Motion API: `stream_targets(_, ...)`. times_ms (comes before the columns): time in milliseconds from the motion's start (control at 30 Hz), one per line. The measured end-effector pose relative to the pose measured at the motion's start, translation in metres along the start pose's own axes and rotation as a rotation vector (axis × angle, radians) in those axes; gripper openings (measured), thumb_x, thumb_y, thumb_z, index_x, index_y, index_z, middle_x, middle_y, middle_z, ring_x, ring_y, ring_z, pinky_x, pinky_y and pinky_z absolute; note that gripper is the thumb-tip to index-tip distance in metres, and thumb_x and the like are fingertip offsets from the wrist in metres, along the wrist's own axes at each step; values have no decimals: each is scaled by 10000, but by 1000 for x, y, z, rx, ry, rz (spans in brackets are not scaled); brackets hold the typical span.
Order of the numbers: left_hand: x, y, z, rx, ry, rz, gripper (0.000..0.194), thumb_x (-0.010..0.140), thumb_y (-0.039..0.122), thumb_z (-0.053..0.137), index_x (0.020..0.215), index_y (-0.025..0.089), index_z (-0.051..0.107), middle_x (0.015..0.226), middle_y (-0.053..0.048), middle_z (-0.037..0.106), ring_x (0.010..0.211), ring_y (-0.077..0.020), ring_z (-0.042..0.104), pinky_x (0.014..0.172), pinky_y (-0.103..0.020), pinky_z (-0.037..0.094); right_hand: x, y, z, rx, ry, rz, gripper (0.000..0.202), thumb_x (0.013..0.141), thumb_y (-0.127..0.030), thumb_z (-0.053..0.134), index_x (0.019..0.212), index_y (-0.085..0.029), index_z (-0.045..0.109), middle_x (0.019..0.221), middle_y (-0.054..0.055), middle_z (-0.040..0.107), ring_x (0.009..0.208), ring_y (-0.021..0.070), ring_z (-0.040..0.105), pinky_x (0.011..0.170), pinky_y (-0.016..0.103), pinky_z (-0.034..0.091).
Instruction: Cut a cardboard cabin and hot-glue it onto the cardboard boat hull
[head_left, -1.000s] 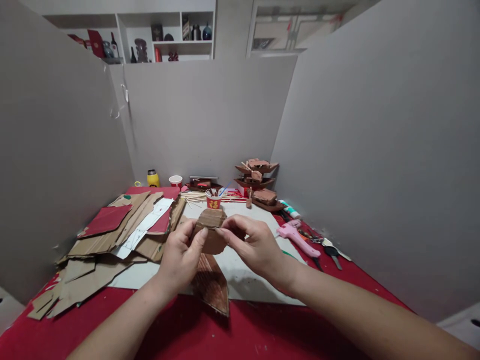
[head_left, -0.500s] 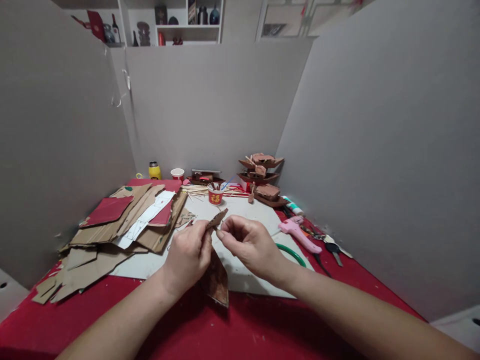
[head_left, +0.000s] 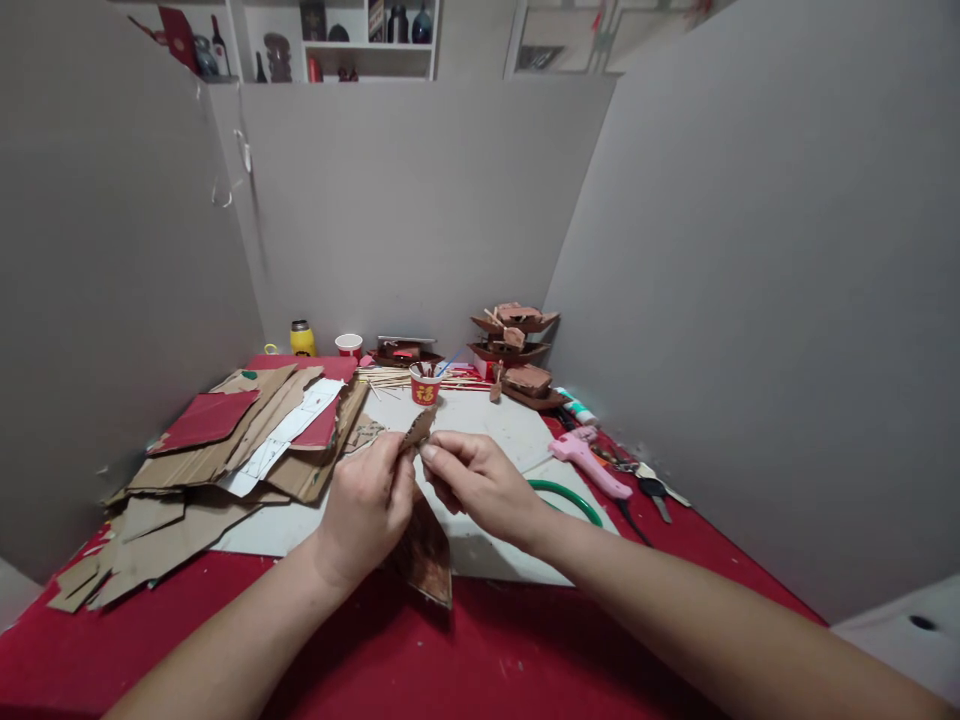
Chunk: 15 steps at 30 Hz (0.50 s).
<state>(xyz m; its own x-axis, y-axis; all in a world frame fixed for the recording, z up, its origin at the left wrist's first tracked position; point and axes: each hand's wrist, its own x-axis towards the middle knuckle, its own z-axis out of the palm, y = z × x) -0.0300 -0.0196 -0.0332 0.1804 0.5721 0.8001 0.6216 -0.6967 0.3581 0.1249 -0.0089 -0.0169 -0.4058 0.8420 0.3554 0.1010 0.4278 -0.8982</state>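
Note:
My left hand (head_left: 366, 508) is wrapped round a brown-painted cardboard boat hull (head_left: 429, 562). One pointed end sticks up past my fingers, while the wider, darker end slants down toward the table's front; the middle is covered by the hand. My right hand (head_left: 480, 492) is closed in a pinch, thumb and fingertips right at the hull's upper edge. Whatever lies between those fingertips is too small or hidden to name. Beneath both hands is a white board (head_left: 495, 550) on the red-covered table (head_left: 480, 650).
Torn cardboard (head_left: 202, 465) is piled at left. Behind stand a red paper cup (head_left: 424, 386), thin sticks (head_left: 390, 378) and finished model boats (head_left: 517, 350). A pink glue gun (head_left: 592, 465), a green ring (head_left: 574, 492) and keys (head_left: 654, 488) lie at right. Grey partitions (head_left: 405, 200) enclose the table.
My right fingertips have come in from slightly apart to the hull's edge. My left hand keeps its hold on the hull. The whole view has shifted a little.

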Motion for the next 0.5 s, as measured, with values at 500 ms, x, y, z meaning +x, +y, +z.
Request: stream_targets(500,38,-33,-29,-480,244,-499,156,814,313,616,858,170,662,761,-17,687,717,-176,612,669,-243,452,-57,-22,31,-259,-644,-782,275,851,-164,529,620,-252,409,610,-45,607,542,110,548,526,244,390)
